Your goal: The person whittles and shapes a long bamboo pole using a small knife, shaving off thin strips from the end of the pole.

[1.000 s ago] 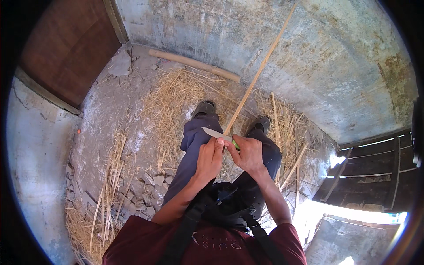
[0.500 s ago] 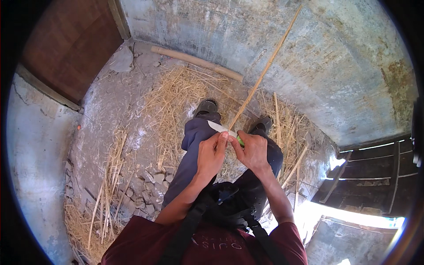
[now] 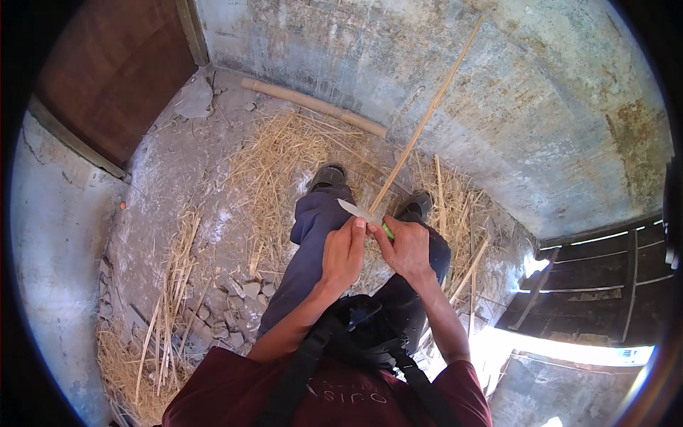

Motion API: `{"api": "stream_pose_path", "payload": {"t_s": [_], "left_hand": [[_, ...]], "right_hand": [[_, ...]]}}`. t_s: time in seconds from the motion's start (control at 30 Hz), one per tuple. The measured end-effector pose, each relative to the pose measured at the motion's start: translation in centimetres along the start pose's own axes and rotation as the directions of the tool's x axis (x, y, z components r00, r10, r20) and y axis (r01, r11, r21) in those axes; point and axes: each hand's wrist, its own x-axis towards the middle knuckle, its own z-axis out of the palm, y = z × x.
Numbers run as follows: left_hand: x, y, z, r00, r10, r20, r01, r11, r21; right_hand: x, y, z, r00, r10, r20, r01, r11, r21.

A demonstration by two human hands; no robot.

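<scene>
My right hand is closed round the green handle of a knife, whose pale blade points up and to the left. A long, thin bamboo strip runs from my hands up toward the far wall. My left hand pinches the strip's near end, its thumb beside the right thumb, close to the blade. The blade lies across the strip just beyond my fingertips. Where the strip ends under my hands is hidden. Both hands are above my knees.
A bamboo pole lies along the base of the far wall. Heaps of shavings and split strips cover parts of the floor. Broken rubble is left of my legs. A brown door stands at the far left.
The knife blade has turned slightly, and less of it shows beyond my fingertips. Both hands stay together at the strip, which has shifted only slightly along with the whole view.
</scene>
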Motion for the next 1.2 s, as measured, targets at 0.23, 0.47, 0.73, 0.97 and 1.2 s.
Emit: {"api": "stream_pose_path", "payload": {"t_s": [0.23, 0.47, 0.73, 0.97, 1.2], "left_hand": [[-0.1, -0.4, 0.5, 1.000, 0.000, 0.014, -0.001, 0.995, 0.104], [-0.4, -0.6, 0.8, 1.000, 0.002, 0.025, -0.006, 0.990, 0.140], [-0.3, -0.4, 0.4, 0.997, 0.047, 0.061, -0.049, 0.998, 0.032], [-0.6, -0.2, 0.0, 0.994, 0.075, 0.078, -0.073, 0.997, -0.027], [-0.3, -0.7, -0.9, 0.985, 0.045, 0.166, -0.026, 0.993, -0.117]], "right_hand": [[0.1, 0.8, 0.1, 1.000, -0.013, -0.024, 0.013, 0.999, -0.031], [1.0, 3.7, 0.1, 0.985, 0.095, -0.145, -0.108, 0.990, -0.086], [1.7, 5.2, -1.5, 0.984, 0.130, -0.122, -0.127, 0.991, 0.032], [-0.7, 1.8, 0.3, 0.996, 0.076, -0.038, -0.067, 0.978, 0.196], [-0.3, 1.6, 0.7, 0.959, -0.044, -0.278, 0.114, 0.964, 0.239]]}}
